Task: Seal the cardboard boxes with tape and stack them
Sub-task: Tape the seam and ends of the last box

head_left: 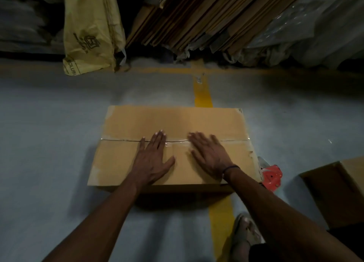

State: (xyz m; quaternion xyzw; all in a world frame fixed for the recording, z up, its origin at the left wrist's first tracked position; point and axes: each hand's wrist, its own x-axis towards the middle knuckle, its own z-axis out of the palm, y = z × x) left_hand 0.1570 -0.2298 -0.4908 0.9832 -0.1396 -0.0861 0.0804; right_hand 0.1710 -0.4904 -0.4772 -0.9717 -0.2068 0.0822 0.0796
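Both flat hands, left hand [152, 159] and right hand [208, 155], press glossy tape [178, 143] on the cardboard box [177, 120].

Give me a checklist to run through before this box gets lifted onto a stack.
1. Flaps closed flat on the box: ok.
2. Clear tape runs along the middle seam: ok at the centre; the ends cannot tell.
3. Left hand and right hand lie flat on the top, pressing the tape: ok.
4. Red tape dispenser set down clear of the hands: ok, beside the box's right edge.
5. Second box at right sealed: cannot tell.
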